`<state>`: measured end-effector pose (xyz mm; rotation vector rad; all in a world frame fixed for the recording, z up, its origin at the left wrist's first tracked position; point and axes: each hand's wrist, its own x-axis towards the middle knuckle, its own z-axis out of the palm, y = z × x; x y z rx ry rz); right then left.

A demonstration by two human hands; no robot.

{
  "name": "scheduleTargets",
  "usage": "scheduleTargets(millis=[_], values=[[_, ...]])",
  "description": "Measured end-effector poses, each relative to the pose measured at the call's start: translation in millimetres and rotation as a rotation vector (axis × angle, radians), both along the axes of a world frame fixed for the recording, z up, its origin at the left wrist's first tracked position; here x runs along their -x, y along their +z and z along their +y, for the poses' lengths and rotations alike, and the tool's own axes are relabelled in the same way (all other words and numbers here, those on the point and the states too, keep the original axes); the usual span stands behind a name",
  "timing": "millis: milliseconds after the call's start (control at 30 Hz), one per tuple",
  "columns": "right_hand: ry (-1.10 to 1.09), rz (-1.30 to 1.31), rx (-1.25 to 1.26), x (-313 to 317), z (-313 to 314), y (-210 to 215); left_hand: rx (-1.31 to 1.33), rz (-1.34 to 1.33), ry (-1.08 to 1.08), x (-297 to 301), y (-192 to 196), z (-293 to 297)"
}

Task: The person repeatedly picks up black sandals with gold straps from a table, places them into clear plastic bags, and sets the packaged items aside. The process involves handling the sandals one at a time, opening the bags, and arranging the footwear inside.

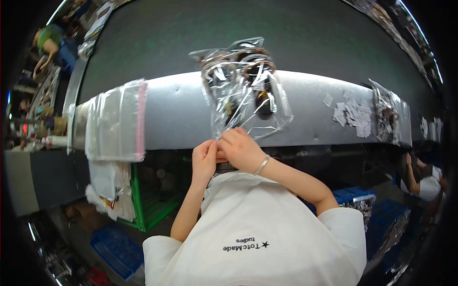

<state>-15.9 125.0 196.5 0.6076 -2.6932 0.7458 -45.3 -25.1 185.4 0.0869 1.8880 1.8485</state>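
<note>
A clear plastic bag (244, 97) lies across the metal ledge and the dark belt in front of me. Inside it are dark items with brown edges, whose kind the glare and folds hide. My right hand (241, 150), with a thin bracelet at the wrist, is closed on the bag's gathered near edge. Pressed close beside it, my left hand (204, 159) has its thumb and fingers pinched together at the same corner. What exactly lies between the left fingertips is partly hidden.
Flat clear bags (117, 121) with a pink edge hang over the ledge (176, 109) at left. Small white paper slips (353, 114) and another filled bag (390, 117) lie right. A green crate (155, 190) stands below. Other people (50, 43) are at far left and right.
</note>
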Motion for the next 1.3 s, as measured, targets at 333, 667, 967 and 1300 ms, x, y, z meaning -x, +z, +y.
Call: scheduleTargets(millis=[333, 667, 967, 1300], values=[[-0.432, -1.445, -0.688, -229.3, 174.6, -72.0, 0.114, -0.057, 0.022, -0.5, 10.2, -39.1], [-0.105, 0.358, -0.274, -74.2, 158.0, 24.0, 0.59, 1.416, -0.643, 41.2, 8.6, -36.2], [0.19, 0.189, 0.179, -60.1, 156.2, 10.2, 0.303, 1.123, -0.44, 31.6, 18.4, -54.8], [-0.798, -0.628, 1.036, -143.2, 53.4, -23.4, 0.482, -0.033, -0.012, -61.9, -12.5, -49.5]])
